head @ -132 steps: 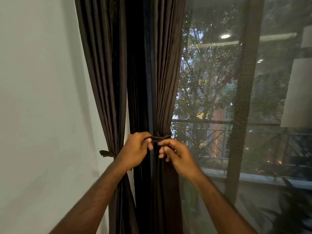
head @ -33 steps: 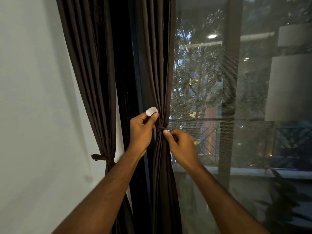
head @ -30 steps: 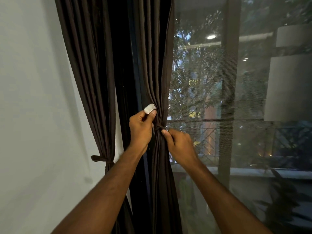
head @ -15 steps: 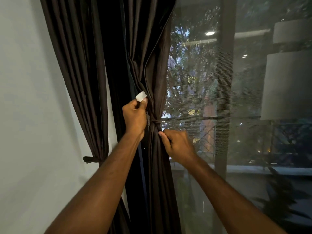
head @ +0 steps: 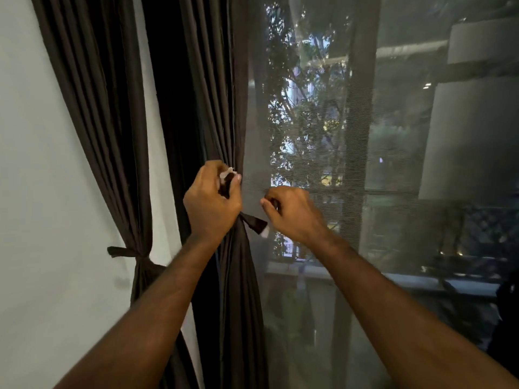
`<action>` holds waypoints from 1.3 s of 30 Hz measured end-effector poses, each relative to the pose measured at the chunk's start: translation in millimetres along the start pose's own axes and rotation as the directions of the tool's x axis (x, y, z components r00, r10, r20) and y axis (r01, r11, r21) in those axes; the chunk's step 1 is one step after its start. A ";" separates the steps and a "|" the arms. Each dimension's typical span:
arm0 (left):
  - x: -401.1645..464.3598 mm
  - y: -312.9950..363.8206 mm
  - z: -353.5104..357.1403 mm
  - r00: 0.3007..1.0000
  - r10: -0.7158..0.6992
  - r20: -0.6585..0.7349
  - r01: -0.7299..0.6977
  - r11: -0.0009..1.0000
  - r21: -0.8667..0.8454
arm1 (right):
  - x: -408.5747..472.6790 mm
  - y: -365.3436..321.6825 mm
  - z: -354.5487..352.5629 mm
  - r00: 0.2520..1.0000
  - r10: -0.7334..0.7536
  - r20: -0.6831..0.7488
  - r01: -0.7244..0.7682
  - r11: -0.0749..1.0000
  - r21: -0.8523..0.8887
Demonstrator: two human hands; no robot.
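A dark brown curtain panel hangs bunched at the left side of the window. A matching tie-back strap goes round it at hand height. My left hand presses against the bunched cloth and pinches one strap end, which has a white patch, raised above its knuckles. My right hand is just to the right, fingers curled, at the strap's other end, whose white-tipped corner sticks out below the thumb. How the right fingers hold that end is hidden.
A second dark curtain panel hangs further left against the pale wall, tied by its own strap. A mesh screen covers the window, with a dark upright frame bar. Trees and a railing lie outside.
The strap has come loose around the curtain. My left hand has swung its white-patched end to the right, and my right hand has moved right and away from the cloth.
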State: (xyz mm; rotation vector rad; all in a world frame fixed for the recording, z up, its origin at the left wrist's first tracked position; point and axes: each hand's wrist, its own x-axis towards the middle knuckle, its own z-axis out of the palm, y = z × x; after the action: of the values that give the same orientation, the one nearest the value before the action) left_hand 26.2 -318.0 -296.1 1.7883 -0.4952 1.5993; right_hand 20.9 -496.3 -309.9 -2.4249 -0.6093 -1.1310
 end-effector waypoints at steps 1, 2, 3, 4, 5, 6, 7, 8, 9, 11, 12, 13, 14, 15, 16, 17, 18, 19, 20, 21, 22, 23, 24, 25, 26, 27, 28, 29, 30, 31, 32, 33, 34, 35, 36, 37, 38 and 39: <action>0.1 12.9 2.5 0.998 0.057 -0.026 -0.055 0.996 0.071 | -0.3 7.4 -10.0 1.000 0.003 0.011 -0.003 1.000 -0.014; 1.0 21.6 5.3 0.992 0.125 -0.028 -0.120 0.984 0.133 | 1.3 13.9 -16.5 1.000 0.009 0.016 -0.008 1.000 -0.025; 1.9 29.0 9.6 0.983 0.185 -0.008 -0.180 0.968 0.175 | 2.3 19.6 -23.8 1.000 0.018 0.015 -0.018 0.999 -0.043; 2.3 38.4 17.2 0.974 0.225 0.024 -0.226 0.955 0.192 | 1.3 28.6 -32.5 0.999 0.031 0.011 -0.031 0.997 -0.069; 4.0 48.0 25.7 0.966 0.249 0.065 -0.257 0.949 0.184 | -0.8 37.1 -42.3 0.999 0.045 0.001 -0.045 0.994 -0.096; 5.8 57.4 35.8 0.959 0.261 0.109 -0.276 0.946 0.168 | -3.8 46.7 -52.7 0.998 0.059 -0.020 -0.061 0.992 -0.114; 7.7 66.8 47.8 0.955 0.256 0.152 -0.278 0.949 0.147 | -7.9 55.5 -65.4 0.996 0.073 -0.051 -0.079 0.989 -0.123; 9.9 77.6 59.9 0.948 0.251 0.197 -0.277 0.953 0.119 | -12.3 65.6 -78.2 0.993 0.085 -0.086 -0.095 0.988 -0.123; 13.3 90.0 71.5 0.939 0.240 0.248 -0.268 0.959 0.086 | -16.5 73.9 -92.6 0.988 0.104 -0.116 -0.117 0.986 -0.116; 24.4 114.8 98.5 0.920 0.236 0.314 -0.257 0.966 0.028 | -21.3 91.1 -122.3 0.969 0.161 -0.185 -0.185 0.976 -0.119; 29.7 132.9 102.5 0.905 0.245 0.347 -0.262 0.965 0.001 | -27.7 93.5 -142.5 0.960 0.174 -0.219 -0.208 0.968 -0.143; 34.1 153.3 103.4 0.891 0.252 0.378 -0.263 0.964 -0.024 | -36.4 92.6 -165.1 0.952 0.186 -0.241 -0.232 0.956 -0.178; 41.5 169.7 112.2 0.878 0.256 0.404 -0.255 0.965 -0.057 | -39.8 99.4 -183.9 0.942 0.206 -0.265 -0.263 0.943 -0.205; 52.7 185.6 120.2 0.867 0.257 0.427 -0.245 0.966 -0.083 | -39.3 102.6 -203.4 0.930 0.223 -0.291 -0.295 0.926 -0.234; 61.9 199.0 131.0 0.860 0.282 0.426 -0.255 0.959 -0.121 | -40.3 109.1 -220.9 0.922 0.219 -0.319 -0.310 0.913 -0.267; 68.0 214.3 141.5 0.856 0.315 0.409 -0.262 0.948 -0.182 | -43.5 114.7 -239.0 0.914 0.218 -0.342 -0.326 0.896 -0.300; 93.3 228.4 143.6 0.849 0.330 0.412 -0.256 0.940 -0.225 | -31.1 110.7 -264.4 0.906 0.221 -0.361 -0.345 0.880 -0.327; 124.4 244.7 139.2 0.846 0.330 0.418 -0.238 0.936 -0.258 | -15.6 97.6 -292.8 0.898 0.232 -0.374 -0.369 0.861 -0.350; 141.5 260.4 142.5 0.848 0.343 0.403 -0.238 0.927 -0.289 | -11.0 92.4 -314.7 0.897 0.210 -0.390 -0.365 0.849 -0.382; 154.3 276.9 146.2 0.854 0.358 0.378 -0.237 0.914 -0.330 | -8.2 88.6 -333.7 0.902 0.173 -0.395 -0.344 0.840 -0.419; 168.3 292.8 151.2 0.859 0.371 0.353 -0.238 0.900 -0.366 | -3.5 87.6 -354.2 0.904 0.126 -0.409 -0.320 0.833 -0.451; 180.3 309.2 153.8 0.861 0.374 0.344 -0.229 0.890 -0.393 | 1.1 83.3 -373.7 0.895 0.101 -0.435 -0.322 0.820 -0.473; 188.4 323.8 158.4 0.864 0.388 0.322 -0.231 0.872 -0.431 | 5.6 83.8 -388.3 0.883 0.070 -0.465 -0.322 0.811 -0.489; 195.7 337.1 162.2 0.867 0.400 0.297 -0.233 0.852 -0.469 | 11.1 83.4 -400.5 0.867 0.049 -0.496 -0.335 0.794 -0.507; 205.0 349.6 166.4 0.871 0.410 0.272 -0.236 0.833 -0.501 | 18.0 84.0 -413.6 0.851 0.028 -0.524 -0.347 0.779 -0.522; 214.7 362.3 167.1 0.872 0.416 0.258 -0.234 0.818 -0.526 | 24.7 81.9 -426.6 0.837 0.022 -0.547 -0.367 0.765 -0.530; 223.8 373.6 167.9 0.874 0.419 0.246 -0.232 0.805 -0.546 | 30.5 82.1 -438.5 0.826 0.008 -0.564 -0.373 0.757 -0.537; 232.9 384.5 167.4 0.875 0.422 0.235 -0.235 0.797 -0.556 | 35.9 81.9 -449.9 0.817 -0.008 -0.577 -0.374 0.753 -0.541; 242.9 394.3 168.7 0.879 0.421 0.224 -0.236 0.792 -0.563 | 41.5 83.3 -461.3 0.807 -0.037 -0.590 -0.363 0.757 -0.544; 253.1 403.8 168.6 0.884 0.418 0.209 -0.235 0.784 -0.574 | 47.3 83.3 -472.1 0.792 -0.067 -0.606 -0.354 0.759 -0.547; 263.7 413.5 169.6 0.891 0.412 0.191 -0.233 0.776 -0.586 | 53.9 84.4 -484.0 0.774 -0.109 -0.624 -0.337 0.763 -0.552; 274.5 424.0 170.0 0.899 0.399 0.179 -0.223 0.770 -0.598 | 61.2 83.6 -496.0 0.752 -0.147 -0.643 -0.323 0.767 -0.554; 284.6 433.0 173.1 0.908 0.383 0.171 -0.207 0.765 -0.610 | 70.1 85.8 -506.9 0.726 -0.188 -0.661 -0.305 0.773 -0.556; 293.8 441.9 177.2 0.915 0.368 0.162 -0.197 0.761 -0.619 | 79.2 87.2 -517.3 0.698 -0.223 -0.681 -0.288 0.783 -0.552; 303.2 453.0 180.9 0.922 0.360 0.144 -0.199 0.759 -0.621 | 88.3 88.6 -530.2 0.666 -0.257 -0.701 -0.271 0.792 -0.548; 312.1 465.6 182.7 0.927 0.353 0.128 -0.204 0.760 -0.617 | 96.7 88.8 -544.0 0.632 -0.283 -0.721 -0.270 0.792 -0.548; 319.9 478.2 183.2 0.932 0.344 0.115 -0.207 0.765 -0.610 | 103.8 89.9 -557.6 0.600 -0.303 -0.740 -0.284 0.784 -0.552; 326.9 491.2 182.6 0.939 0.327 0.104 -0.202 0.774 -0.600 | 109.1 90.3 -571.0 0.572 -0.313 -0.759 -0.311 0.773 -0.553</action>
State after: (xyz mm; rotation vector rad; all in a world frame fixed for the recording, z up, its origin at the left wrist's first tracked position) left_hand -119.6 -737.6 133.0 1.4409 -1.2452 1.2402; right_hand -218.2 -843.0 100.9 -1.8879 0.1549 -2.5794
